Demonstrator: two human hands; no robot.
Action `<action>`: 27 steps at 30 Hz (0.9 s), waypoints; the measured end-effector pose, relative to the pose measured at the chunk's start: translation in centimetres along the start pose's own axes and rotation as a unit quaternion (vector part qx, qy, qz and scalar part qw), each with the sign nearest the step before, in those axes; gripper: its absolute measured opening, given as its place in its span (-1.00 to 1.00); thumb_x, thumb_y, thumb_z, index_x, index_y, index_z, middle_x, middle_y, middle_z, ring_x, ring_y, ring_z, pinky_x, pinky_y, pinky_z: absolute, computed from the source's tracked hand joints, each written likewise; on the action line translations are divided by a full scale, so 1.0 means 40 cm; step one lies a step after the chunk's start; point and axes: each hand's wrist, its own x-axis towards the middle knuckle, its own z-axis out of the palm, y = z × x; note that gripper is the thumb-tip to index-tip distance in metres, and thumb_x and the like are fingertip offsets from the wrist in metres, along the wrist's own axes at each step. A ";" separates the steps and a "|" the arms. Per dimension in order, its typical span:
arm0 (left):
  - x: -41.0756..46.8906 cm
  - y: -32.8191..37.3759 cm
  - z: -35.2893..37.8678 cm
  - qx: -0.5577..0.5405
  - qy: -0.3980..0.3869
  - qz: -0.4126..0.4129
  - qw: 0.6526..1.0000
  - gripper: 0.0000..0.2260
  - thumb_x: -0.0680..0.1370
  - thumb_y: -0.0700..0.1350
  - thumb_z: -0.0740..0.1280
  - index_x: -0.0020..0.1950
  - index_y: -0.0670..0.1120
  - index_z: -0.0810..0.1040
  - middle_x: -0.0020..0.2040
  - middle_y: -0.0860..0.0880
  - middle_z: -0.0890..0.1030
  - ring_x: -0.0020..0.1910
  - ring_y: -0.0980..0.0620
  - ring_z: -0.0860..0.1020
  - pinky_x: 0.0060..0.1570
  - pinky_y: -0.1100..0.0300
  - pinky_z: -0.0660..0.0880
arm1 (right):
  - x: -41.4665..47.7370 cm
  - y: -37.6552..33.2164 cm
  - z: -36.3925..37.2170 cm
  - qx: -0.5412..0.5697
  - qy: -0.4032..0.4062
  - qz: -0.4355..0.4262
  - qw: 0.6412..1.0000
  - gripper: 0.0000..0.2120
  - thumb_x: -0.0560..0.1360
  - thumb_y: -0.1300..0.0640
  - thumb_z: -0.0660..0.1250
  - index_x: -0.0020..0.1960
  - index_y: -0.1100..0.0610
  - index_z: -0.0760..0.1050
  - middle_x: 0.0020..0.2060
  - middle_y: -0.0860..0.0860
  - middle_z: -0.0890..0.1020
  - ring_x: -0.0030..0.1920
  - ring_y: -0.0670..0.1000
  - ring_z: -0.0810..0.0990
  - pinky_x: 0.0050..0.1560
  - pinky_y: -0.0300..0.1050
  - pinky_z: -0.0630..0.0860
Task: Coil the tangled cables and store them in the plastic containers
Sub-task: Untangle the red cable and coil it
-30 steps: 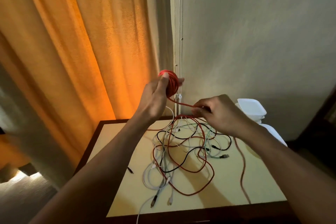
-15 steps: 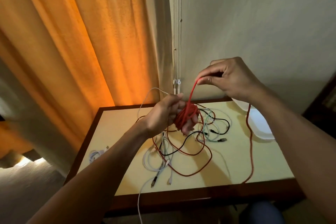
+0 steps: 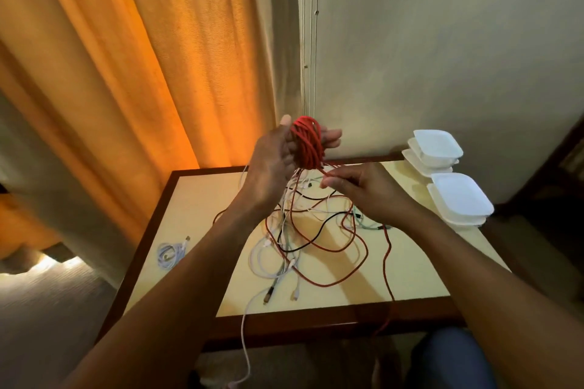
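A person stands at a small yellow tabletop (image 3: 202, 199), both bare arms reaching forward. The left hand (image 3: 275, 161) is raised, and a thick red coil (image 3: 307, 144) is wound round its fingers, the thumb standing against the top of the bundle. Half a second ago this hand was lower, down over the cables, and it has since lifted.

The right hand (image 3: 363, 189) has done the opposite. It was held high, drawing a strand upward, and now sits just below and to the right of the coil. Its thumb and fingertips pinch the loose red cable (image 3: 384, 249) where it leaves the bundle. From there the cable runs down under the right forearm, loops across the tabletop and drops over the near edge.

Beneath both hands lies the tangle of cables (image 3: 303, 230), red, white, black and pale green strands crossing one another, with one white lead hanging off the front.

To the right of the right hand, two stacks of white plastic containers (image 3: 459, 199) stand in full view, where before only part of one showed behind the arm. To the left of the left forearm, a small pale coiled cable (image 3: 170, 254) rests alone. An orange curtain (image 3: 151, 73) hangs behind the left hand.
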 end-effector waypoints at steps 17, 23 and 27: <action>-0.053 -0.015 0.030 0.204 -0.175 -0.118 0.956 -0.29 0.71 0.20 -0.13 -0.05 -0.26 0.65 -0.27 -0.24 0.64 -0.24 -0.17 0.55 -0.05 0.00 0.41 | 0.033 -0.143 -0.201 -0.172 -0.012 -0.155 0.973 -0.87 0.36 -0.03 0.59 -0.16 0.00 0.73 -0.35 -0.20 0.56 -0.31 -0.13 0.54 -0.26 -0.23 0.44; -0.050 0.033 0.052 -0.052 -0.236 -0.065 0.968 -0.29 0.66 0.17 -0.22 -0.04 -0.33 0.54 -0.42 -0.13 0.51 -0.32 -0.15 0.52 0.01 -0.09 0.45 | 0.064 -0.098 -0.140 0.180 -0.019 -0.067 0.981 -0.95 0.48 0.19 0.47 -0.08 0.08 0.69 -0.27 -0.13 0.71 -0.23 -0.18 0.65 -0.16 -0.34 0.53; -0.035 0.062 0.051 -0.157 -0.174 0.003 0.972 -0.37 0.65 0.12 -0.15 0.01 -0.30 0.56 -0.33 -0.18 0.60 -0.23 -0.15 0.58 0.02 -0.03 0.50 | 0.032 -0.048 -0.036 0.228 -0.018 0.028 0.973 -0.46 0.59 0.42 0.26 -0.36 -0.11 0.64 -0.49 -0.10 0.54 -0.39 0.02 0.43 -0.32 -0.14 0.38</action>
